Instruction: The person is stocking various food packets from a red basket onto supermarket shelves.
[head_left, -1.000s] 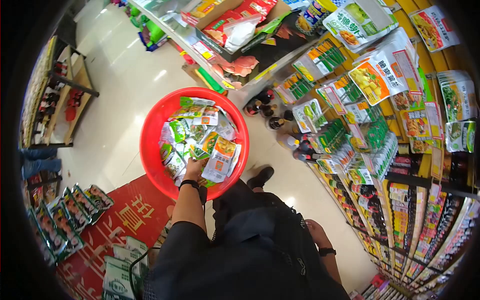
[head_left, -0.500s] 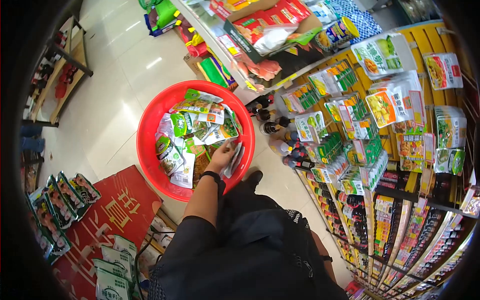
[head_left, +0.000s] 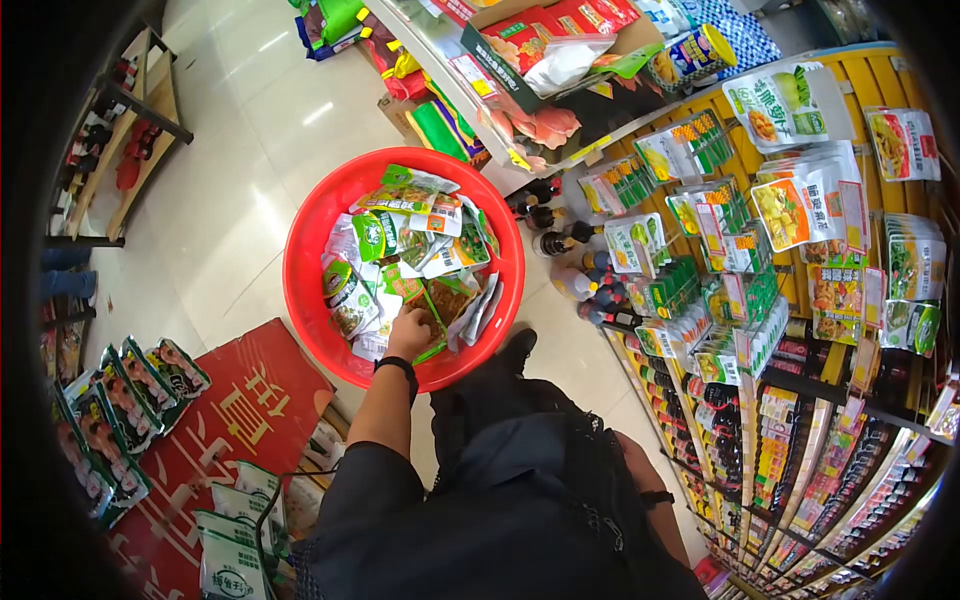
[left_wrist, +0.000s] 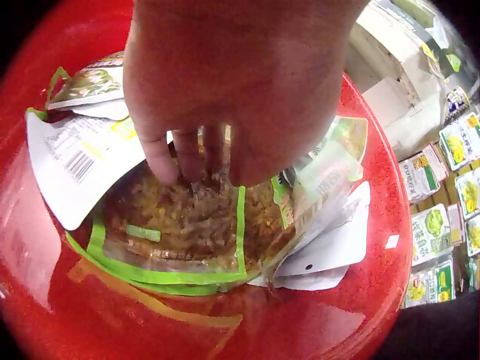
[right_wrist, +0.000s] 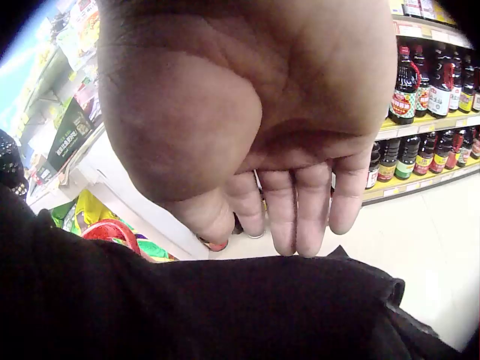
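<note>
My left hand [head_left: 408, 332] reaches into a round red plastic basin [head_left: 303, 240] full of food packets. In the left wrist view its fingers extend down onto a clear-faced packet with a bright green border [left_wrist: 172, 232] and brown food inside. A white packet with a barcode [left_wrist: 79, 169] lies beside that hand, and other packets [left_wrist: 326, 247] stand tilted against the basin's opposite side. My right hand [right_wrist: 255, 112] hangs by my dark clothing, fingers loosely bent, palm bare. In the head view that hand is mostly hidden behind my clothes and bag.
Hanging packets [head_left: 790, 210] fill a yellow-slatted rack on the right, above shelves of bottles [head_left: 710, 410]. Dark bottles [head_left: 553, 243] stand on the floor near the basin. A red display board [head_left: 240, 400] lies lower left; a counter with a box of red packets [head_left: 545, 50] stands ahead.
My left hand moved toward the basin's right side, then back left onto the green-bordered packet. A white-and-orange packet on top earlier no longer covers it; packets now lean at the right.
</note>
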